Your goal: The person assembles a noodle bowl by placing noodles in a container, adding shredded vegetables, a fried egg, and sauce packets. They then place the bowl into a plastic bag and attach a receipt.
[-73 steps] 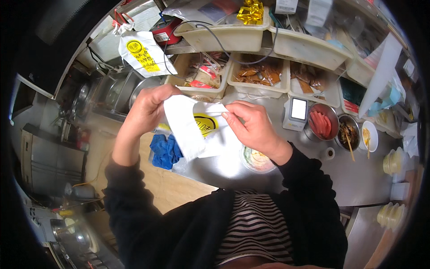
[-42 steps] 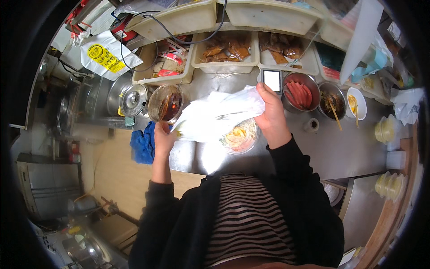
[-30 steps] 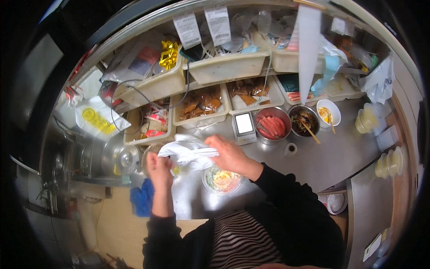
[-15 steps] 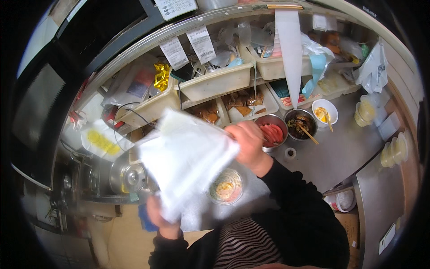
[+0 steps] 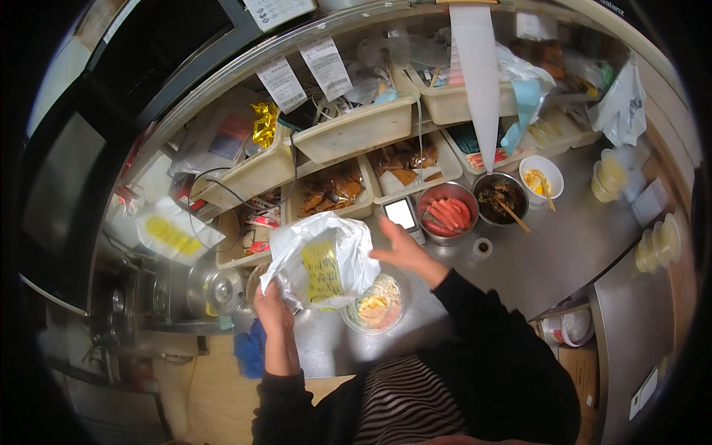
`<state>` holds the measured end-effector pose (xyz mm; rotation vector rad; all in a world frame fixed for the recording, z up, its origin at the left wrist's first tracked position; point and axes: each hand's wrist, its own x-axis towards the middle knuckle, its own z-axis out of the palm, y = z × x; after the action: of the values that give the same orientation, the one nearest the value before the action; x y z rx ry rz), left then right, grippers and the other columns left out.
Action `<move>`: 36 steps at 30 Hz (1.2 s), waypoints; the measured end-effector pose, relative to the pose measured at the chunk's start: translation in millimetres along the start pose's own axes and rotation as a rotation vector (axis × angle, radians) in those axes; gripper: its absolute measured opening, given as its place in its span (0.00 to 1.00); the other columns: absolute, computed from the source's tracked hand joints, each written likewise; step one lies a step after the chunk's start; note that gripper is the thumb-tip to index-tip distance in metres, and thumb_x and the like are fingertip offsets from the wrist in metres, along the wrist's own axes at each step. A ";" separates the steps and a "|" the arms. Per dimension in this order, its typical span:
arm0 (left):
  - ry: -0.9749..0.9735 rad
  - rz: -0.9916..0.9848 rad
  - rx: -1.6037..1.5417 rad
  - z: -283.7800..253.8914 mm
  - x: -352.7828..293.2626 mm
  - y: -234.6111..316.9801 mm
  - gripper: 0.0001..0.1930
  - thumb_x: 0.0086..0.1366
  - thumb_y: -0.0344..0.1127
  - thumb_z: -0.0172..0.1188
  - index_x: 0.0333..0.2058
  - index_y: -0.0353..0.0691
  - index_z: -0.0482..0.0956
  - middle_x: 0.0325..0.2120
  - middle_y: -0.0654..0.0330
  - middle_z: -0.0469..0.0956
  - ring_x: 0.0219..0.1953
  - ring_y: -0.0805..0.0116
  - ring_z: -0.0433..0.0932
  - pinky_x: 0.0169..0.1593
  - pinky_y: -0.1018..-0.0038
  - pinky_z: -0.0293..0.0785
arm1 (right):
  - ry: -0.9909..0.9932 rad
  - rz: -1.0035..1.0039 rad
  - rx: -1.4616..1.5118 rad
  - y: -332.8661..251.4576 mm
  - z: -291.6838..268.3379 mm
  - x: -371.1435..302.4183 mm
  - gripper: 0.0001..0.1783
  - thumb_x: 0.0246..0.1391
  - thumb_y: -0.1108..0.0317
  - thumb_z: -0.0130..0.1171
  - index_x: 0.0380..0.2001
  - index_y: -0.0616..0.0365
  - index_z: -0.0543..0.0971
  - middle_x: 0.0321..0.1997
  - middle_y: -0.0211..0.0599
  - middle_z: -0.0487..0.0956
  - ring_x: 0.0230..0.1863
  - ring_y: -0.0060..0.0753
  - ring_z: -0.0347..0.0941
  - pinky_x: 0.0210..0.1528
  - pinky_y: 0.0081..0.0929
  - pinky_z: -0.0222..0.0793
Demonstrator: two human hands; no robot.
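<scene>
Left fingers [image 5: 271, 295] grip edge of bag [image 5: 320, 261].

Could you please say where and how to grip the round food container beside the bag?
Probably grip the round container by its right side, coming from the right: it sits flat on the counter, that edge uncovered, while the bag overlaps its upper left in view.
</scene>
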<state>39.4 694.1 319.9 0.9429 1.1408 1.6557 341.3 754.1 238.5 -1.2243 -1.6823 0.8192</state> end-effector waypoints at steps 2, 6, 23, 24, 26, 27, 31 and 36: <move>0.083 -0.033 0.036 1.8 8.1 -2.6 0.09 0.65 0.30 0.53 0.43 0.34 0.76 0.35 0.62 0.78 0.35 0.73 0.76 0.39 0.76 0.73 | -0.326 0.445 -0.006 28.9 11.6 -34.6 0.53 0.45 0.42 0.66 0.62 0.70 0.56 0.49 0.60 0.75 0.50 0.53 0.73 0.54 0.38 0.68; 0.165 -0.066 0.084 9.9 24.0 -8.9 0.11 0.65 0.32 0.56 0.43 0.34 0.76 0.35 0.62 0.78 0.36 0.73 0.76 0.39 0.76 0.73 | -0.560 0.814 0.432 61.3 48.0 -93.1 0.42 0.53 0.42 0.59 0.55 0.69 0.60 0.42 0.55 0.75 0.31 0.46 0.79 0.27 0.37 0.78; 0.272 -0.368 0.166 41.6 44.7 -37.7 0.27 0.67 0.52 0.54 0.49 0.30 0.74 0.41 0.57 0.78 0.39 0.64 0.77 0.42 0.68 0.76 | -0.450 0.784 0.700 -26.8 -101.8 -148.1 0.25 0.62 0.58 0.53 0.54 0.67 0.66 0.31 0.39 0.79 0.17 0.29 0.74 0.20 0.24 0.72; 0.300 -0.449 0.230 44.3 34.5 -45.5 0.27 0.68 0.53 0.53 0.49 0.30 0.74 0.42 0.57 0.77 0.39 0.64 0.77 0.43 0.68 0.76 | -0.433 0.775 0.706 -40.3 -109.7 -148.1 0.24 0.62 0.59 0.53 0.53 0.66 0.67 0.30 0.38 0.79 0.17 0.29 0.74 0.20 0.25 0.73; 0.207 -0.462 0.031 51.4 7.1 -58.9 0.27 0.68 0.53 0.52 0.49 0.30 0.73 0.43 0.56 0.77 0.41 0.64 0.77 0.43 0.67 0.76 | -0.387 0.703 0.867 -65.2 -116.1 -137.6 0.18 0.62 0.61 0.51 0.48 0.65 0.69 0.30 0.38 0.78 0.17 0.28 0.75 0.17 0.22 0.73; 0.179 -0.494 0.013 55.2 -4.0 -62.3 0.26 0.69 0.51 0.51 0.50 0.30 0.73 0.45 0.55 0.76 0.44 0.62 0.77 0.45 0.66 0.76 | -0.367 0.662 0.937 -76.6 -117.1 -132.4 0.18 0.63 0.61 0.51 0.48 0.64 0.69 0.32 0.38 0.78 0.18 0.29 0.75 0.19 0.23 0.74; -0.122 -0.663 -0.358 70.2 -43.1 -65.5 0.25 0.70 0.47 0.47 0.55 0.31 0.69 0.51 0.51 0.74 0.51 0.58 0.75 0.52 0.63 0.75 | -0.263 0.649 1.046 -103.7 -94.2 -99.1 0.16 0.63 0.62 0.51 0.48 0.61 0.70 0.38 0.38 0.77 0.25 0.31 0.77 0.23 0.27 0.76; -0.326 -0.856 -0.547 53.7 -51.6 -84.4 0.24 0.71 0.44 0.41 0.59 0.34 0.65 0.55 0.48 0.71 0.53 0.55 0.74 0.56 0.62 0.74 | -0.291 0.656 1.214 -75.1 -21.2 -60.3 0.16 0.63 0.59 0.53 0.46 0.60 0.70 0.41 0.39 0.77 0.32 0.34 0.78 0.30 0.30 0.77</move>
<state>125.4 675.6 249.8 0.2710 0.6550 0.9659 340.2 674.4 296.7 -0.7297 -0.6060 2.0719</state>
